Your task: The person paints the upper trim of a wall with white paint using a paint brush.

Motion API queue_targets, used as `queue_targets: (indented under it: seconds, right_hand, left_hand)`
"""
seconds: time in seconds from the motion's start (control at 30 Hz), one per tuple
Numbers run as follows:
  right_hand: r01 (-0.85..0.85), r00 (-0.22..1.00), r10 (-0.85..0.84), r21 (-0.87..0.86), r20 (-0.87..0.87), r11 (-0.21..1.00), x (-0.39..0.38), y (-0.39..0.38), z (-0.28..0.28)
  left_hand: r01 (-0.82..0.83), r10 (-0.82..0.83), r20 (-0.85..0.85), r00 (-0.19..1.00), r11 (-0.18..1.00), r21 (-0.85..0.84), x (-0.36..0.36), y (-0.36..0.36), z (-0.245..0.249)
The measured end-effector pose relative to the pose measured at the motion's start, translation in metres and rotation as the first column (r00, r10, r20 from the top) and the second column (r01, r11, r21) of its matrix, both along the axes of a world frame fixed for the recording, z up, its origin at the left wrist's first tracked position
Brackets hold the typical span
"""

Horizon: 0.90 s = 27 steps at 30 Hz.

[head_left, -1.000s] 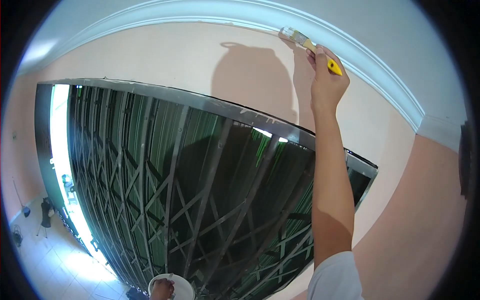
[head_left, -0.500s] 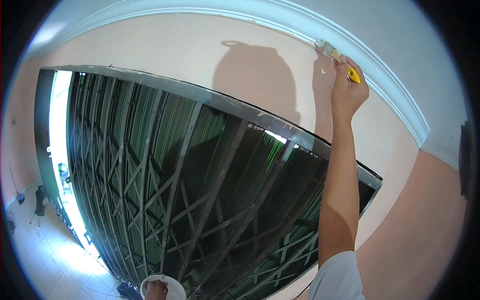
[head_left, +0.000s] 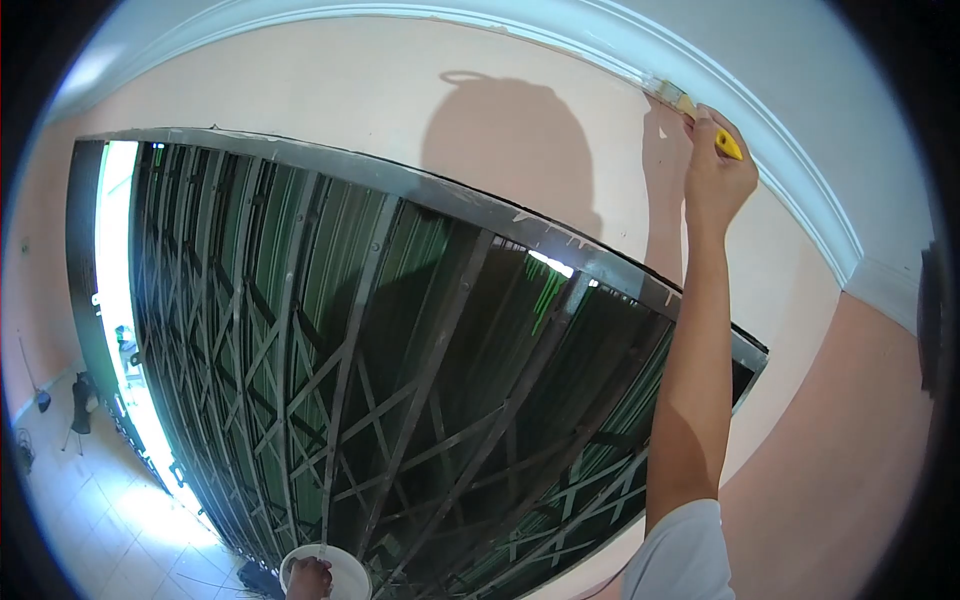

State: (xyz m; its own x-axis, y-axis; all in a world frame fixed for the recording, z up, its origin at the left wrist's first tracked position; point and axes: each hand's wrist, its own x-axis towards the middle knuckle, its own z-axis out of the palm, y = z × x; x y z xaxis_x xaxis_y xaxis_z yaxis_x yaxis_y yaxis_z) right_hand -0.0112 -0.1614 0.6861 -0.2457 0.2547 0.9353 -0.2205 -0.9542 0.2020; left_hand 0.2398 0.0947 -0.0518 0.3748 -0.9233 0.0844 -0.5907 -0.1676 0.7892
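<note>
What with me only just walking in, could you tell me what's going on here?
A person's right hand holds a brush up high, its bristles at the edge where the white trim meets the wall. The left hand is low, at a white bucket, in front of a folding gate.

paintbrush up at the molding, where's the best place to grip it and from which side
Probably best by the handle, coming from below and to the right, as the right hand does. The handle slants down that way, while the bristles point up-left against the molding, so this grip leaves them free.
</note>
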Motion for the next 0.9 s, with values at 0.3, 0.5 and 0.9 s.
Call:
queue_targets:
  seconds: [0.3, 0.5, 0.9]
  right_hand:
    - [-0.055, 0.958, 0.073, 0.07, -0.279, 0.996, 0.057, 0.021, 0.019]
    - [0.116, 0.953, -0.094, 0.062, -0.288, 0.991, 0.035, 0.012, 0.032]
    - [0.293, 0.95, -0.28, 0.085, -0.135, 0.952, -0.08, 0.005, 0.025]
  left_hand:
    - [0.145, -0.238, 0.35, 0.906, 0.952, 0.271, 0.015, -0.012, -0.085]
    - [-0.059, 0.144, -0.403, 0.904, 0.975, 0.214, 0.001, -0.008, -0.025]
    - [-0.211, 0.262, -0.88, 0.395, 0.959, 0.191, -0.021, -0.016, 0.052]
